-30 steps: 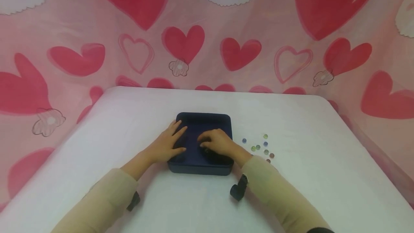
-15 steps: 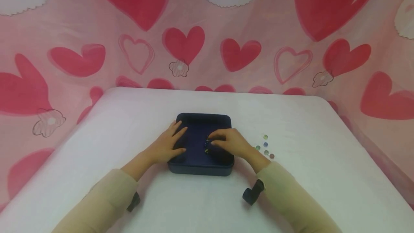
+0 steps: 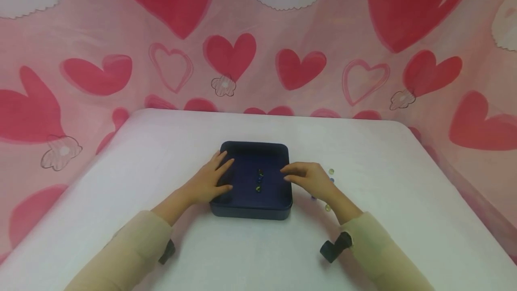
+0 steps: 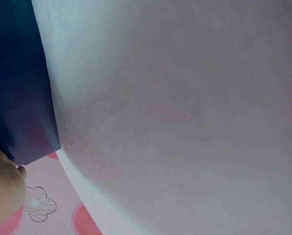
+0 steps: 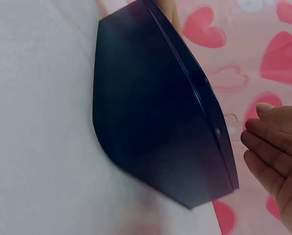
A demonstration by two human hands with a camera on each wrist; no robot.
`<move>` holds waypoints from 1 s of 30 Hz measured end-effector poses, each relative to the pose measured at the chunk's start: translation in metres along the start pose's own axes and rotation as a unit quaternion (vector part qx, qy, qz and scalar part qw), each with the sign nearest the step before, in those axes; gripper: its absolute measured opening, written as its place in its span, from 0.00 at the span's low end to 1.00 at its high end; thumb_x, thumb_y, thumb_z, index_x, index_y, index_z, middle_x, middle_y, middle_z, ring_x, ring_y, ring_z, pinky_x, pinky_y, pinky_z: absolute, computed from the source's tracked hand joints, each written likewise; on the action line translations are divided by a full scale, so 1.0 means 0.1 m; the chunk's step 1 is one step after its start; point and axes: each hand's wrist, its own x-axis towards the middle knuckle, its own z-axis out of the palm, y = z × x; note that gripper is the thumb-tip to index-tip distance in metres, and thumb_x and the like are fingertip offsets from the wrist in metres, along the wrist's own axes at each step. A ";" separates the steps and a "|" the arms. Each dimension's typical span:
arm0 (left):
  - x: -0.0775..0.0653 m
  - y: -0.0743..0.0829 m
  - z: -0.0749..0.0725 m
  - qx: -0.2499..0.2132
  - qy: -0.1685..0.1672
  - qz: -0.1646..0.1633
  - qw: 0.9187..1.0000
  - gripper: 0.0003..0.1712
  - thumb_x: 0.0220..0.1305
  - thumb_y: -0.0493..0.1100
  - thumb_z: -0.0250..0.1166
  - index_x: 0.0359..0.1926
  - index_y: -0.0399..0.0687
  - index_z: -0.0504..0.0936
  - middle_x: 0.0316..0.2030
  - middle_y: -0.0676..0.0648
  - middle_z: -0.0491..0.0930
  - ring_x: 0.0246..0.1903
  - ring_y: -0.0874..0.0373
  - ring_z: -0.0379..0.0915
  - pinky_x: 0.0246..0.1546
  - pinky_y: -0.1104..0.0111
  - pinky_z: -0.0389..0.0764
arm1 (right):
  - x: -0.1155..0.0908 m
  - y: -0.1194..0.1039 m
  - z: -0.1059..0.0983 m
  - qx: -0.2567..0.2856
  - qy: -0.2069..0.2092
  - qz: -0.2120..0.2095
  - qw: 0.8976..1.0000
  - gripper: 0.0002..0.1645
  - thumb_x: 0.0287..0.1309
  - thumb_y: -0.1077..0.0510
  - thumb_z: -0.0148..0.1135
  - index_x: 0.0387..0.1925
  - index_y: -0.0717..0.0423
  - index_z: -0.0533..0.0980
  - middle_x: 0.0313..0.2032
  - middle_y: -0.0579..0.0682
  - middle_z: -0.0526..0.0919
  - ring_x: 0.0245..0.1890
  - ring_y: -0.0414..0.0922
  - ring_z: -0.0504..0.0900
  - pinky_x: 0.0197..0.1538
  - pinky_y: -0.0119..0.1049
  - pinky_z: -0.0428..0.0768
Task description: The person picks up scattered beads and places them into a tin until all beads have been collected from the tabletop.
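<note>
A dark blue tray [image 3: 250, 212] with raised walls stands on the white table. My left hand [image 3: 208, 181] rests on its left edge, fingers spread over the inside. Several glass marbles [image 3: 259, 189], yellowish and blue, lie in a loose line on the tray's floor. My right hand [image 3: 308, 178] is over the tray's right edge, fingers pointing left and gently bent. In the right wrist view this hand [image 5: 278, 152] shows nothing between its fingers. More marbles [image 3: 327, 208] lie on the table to the right, partly hidden by the right hand and forearm.
The white tabletop [image 3: 181, 134] reaches back to a pink curtain [image 3: 266, 71] with a heart print. A small black camera [image 3: 336, 247] hangs at the right wrist, and another [image 3: 167, 252] at the left.
My right hand has moved rightward from inside the tray to its right edge, its fingers loosening. The marbles in the tray have come into sight. My left hand has stayed still.
</note>
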 end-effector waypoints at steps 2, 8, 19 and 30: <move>0.00 0.01 -0.01 -0.001 0.002 0.002 1.000 0.40 0.55 0.52 0.57 0.64 0.44 0.52 0.65 0.40 0.40 0.63 0.46 0.28 0.57 0.50 0.46 | -0.03 0.02 -0.04 0.008 0.004 0.010 1.000 0.14 0.51 0.59 0.59 0.42 0.58 0.77 0.40 0.50 0.79 0.41 0.44 0.77 0.42 0.37 0.74; 0.00 0.00 0.00 0.001 0.000 0.001 1.000 0.40 0.55 0.53 0.57 0.64 0.44 0.52 0.65 0.41 0.39 0.63 0.47 0.28 0.57 0.51 0.45 | -0.14 0.07 -0.16 0.020 0.016 0.042 0.999 0.15 0.51 0.57 0.59 0.42 0.56 0.77 0.42 0.50 0.79 0.41 0.43 0.77 0.42 0.38 0.74; 0.01 -0.02 0.01 0.003 -0.002 0.000 1.000 0.40 0.56 0.54 0.56 0.64 0.45 0.52 0.65 0.41 0.39 0.63 0.48 0.28 0.57 0.52 0.46 | -0.32 0.27 -0.34 -0.006 0.031 0.114 0.993 0.17 0.51 0.52 0.58 0.43 0.54 0.77 0.42 0.50 0.79 0.39 0.44 0.77 0.42 0.42 0.73; 0.01 -0.03 0.02 0.006 0.000 0.005 1.000 0.40 0.56 0.54 0.56 0.64 0.45 0.51 0.65 0.41 0.39 0.63 0.48 0.28 0.57 0.52 0.46 | -0.47 0.45 -0.49 -0.017 0.045 0.145 0.988 0.17 0.53 0.57 0.56 0.45 0.58 0.75 0.45 0.57 0.75 0.39 0.52 0.74 0.34 0.42 0.76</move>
